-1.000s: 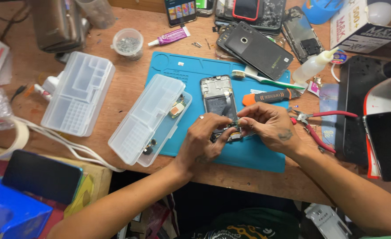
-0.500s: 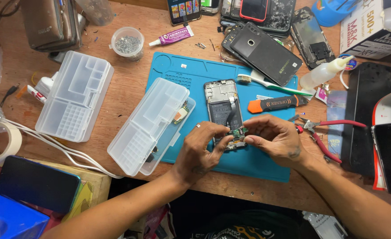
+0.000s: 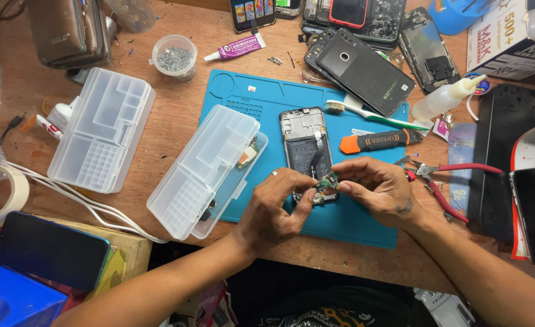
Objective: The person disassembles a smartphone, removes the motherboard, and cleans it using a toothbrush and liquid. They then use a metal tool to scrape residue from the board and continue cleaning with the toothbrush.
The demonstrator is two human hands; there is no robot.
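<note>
A small green circuit board (image 3: 327, 181), dotted with what look like tiny metal parts, sits just above the lower end of an opened phone (image 3: 307, 151) lying on the blue mat (image 3: 340, 221) on the counter (image 3: 176, 130). The left hand (image 3: 276, 209) and right hand (image 3: 379, 191) meet over it, 2 sets of fingers narrowed, pinching the board from opposite sides, wrists low.

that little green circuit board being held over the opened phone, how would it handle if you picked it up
Likely very light: the small green circuit board sits pinched between fingertips of the left hand and right hand. Probably stiff, since it looks flat and unbent. Likely fragile and easy to drop, being tiny beside the opened phone.
</note>
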